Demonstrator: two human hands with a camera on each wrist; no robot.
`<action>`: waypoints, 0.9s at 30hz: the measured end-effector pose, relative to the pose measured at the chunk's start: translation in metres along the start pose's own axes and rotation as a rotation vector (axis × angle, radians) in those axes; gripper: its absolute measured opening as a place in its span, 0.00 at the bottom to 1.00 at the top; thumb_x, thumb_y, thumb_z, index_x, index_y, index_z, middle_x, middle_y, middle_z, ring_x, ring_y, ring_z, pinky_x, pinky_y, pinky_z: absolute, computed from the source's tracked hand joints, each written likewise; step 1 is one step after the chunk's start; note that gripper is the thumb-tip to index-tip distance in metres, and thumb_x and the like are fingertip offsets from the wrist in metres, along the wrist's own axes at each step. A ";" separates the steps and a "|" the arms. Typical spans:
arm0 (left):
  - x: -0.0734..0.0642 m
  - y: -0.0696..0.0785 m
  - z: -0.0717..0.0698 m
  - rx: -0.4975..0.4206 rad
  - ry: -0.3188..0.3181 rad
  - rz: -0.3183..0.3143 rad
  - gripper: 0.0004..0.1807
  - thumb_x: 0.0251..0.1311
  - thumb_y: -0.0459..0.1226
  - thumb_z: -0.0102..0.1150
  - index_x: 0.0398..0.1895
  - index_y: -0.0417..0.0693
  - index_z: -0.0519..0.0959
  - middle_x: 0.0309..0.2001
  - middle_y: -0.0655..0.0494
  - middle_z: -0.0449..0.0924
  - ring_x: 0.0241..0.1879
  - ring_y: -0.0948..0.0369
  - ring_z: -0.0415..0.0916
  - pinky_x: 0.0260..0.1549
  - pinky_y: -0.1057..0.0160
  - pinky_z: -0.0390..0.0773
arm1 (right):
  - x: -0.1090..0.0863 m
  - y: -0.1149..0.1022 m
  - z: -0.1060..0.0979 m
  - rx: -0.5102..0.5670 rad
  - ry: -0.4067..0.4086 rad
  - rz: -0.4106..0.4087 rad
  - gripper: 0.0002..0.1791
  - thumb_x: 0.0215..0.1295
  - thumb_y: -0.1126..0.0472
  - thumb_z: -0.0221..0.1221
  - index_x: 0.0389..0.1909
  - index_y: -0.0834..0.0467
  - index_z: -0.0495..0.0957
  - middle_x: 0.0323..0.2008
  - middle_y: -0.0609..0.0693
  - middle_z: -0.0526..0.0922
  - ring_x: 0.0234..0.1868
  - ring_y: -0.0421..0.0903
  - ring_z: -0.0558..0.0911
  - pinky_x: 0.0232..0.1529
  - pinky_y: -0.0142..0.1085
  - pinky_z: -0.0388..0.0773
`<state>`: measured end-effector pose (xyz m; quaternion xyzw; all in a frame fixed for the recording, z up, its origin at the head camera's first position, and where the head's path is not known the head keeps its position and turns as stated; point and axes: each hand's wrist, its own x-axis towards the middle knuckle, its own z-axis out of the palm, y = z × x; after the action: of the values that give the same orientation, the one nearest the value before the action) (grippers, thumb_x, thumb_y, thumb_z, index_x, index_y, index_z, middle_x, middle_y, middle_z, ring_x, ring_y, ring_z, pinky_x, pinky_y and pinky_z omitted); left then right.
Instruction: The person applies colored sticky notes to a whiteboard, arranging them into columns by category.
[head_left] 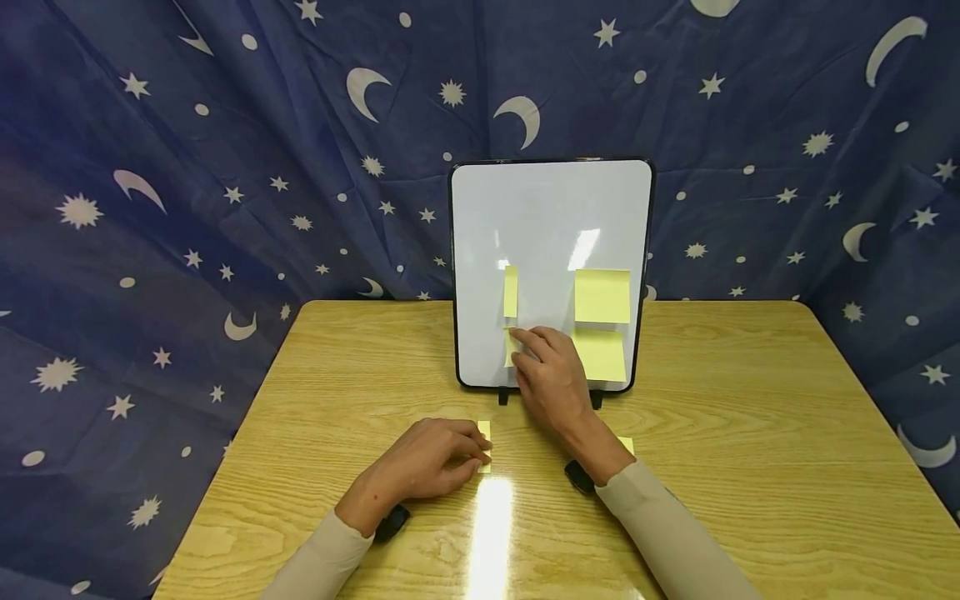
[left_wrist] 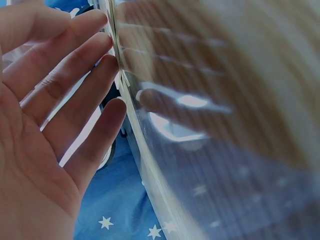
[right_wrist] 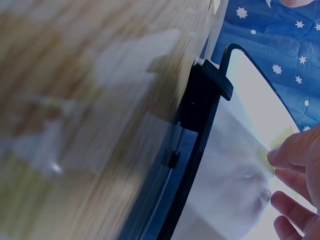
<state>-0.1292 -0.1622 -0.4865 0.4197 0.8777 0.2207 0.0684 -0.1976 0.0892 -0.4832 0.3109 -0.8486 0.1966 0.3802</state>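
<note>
A whiteboard (head_left: pixel 551 217) with a black frame stands on the table. Two narrow yellow sticky notes are on its left part, one above the other, and two wide ones on its right. My right hand (head_left: pixel 553 375) has its thumb and fingertips at the right edge of the lower narrow note (head_left: pixel 507 354), which bends at its bottom. In the right wrist view the thumb (right_wrist: pixel 287 152) lies close to the index finger, over yellow paper. My left hand (head_left: pixel 438 454) rests loosely spread, its fingertips on another narrow sticky note (head_left: pixel 485 429) on the table.
A wide sticky note (head_left: pixel 602 297) sits above another wide one (head_left: pixel 603 354) on the board. Part of a yellow note (head_left: pixel 627 444) shows from behind the right wrist. Black feet (head_left: pixel 503 397) support the board on the wooden table (head_left: pixel 360 350). A starry blue curtain (head_left: pixel 225 125) hangs behind.
</note>
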 end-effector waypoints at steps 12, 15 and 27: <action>0.000 -0.001 0.002 -0.021 0.008 -0.016 0.10 0.75 0.42 0.61 0.46 0.61 0.92 0.55 0.69 0.85 0.52 0.68 0.84 0.51 0.62 0.84 | -0.001 -0.001 -0.001 0.005 -0.012 0.016 0.05 0.59 0.71 0.70 0.33 0.59 0.92 0.58 0.54 0.88 0.56 0.58 0.82 0.58 0.54 0.78; 0.001 -0.002 0.000 -0.017 0.008 -0.013 0.10 0.76 0.42 0.61 0.46 0.62 0.92 0.54 0.70 0.85 0.51 0.69 0.83 0.50 0.62 0.84 | -0.001 -0.001 -0.001 0.003 -0.019 0.023 0.05 0.59 0.71 0.70 0.33 0.59 0.92 0.58 0.54 0.87 0.57 0.58 0.82 0.59 0.53 0.77; 0.006 0.000 -0.008 0.006 -0.034 -0.002 0.11 0.77 0.42 0.60 0.52 0.58 0.91 0.53 0.69 0.85 0.51 0.69 0.84 0.52 0.60 0.84 | -0.003 -0.002 -0.003 0.000 -0.054 0.039 0.04 0.61 0.69 0.68 0.34 0.61 0.91 0.60 0.55 0.86 0.59 0.58 0.81 0.61 0.53 0.77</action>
<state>-0.1356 -0.1602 -0.4787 0.4228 0.8775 0.2107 0.0823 -0.1933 0.0908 -0.4836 0.2997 -0.8645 0.1953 0.3532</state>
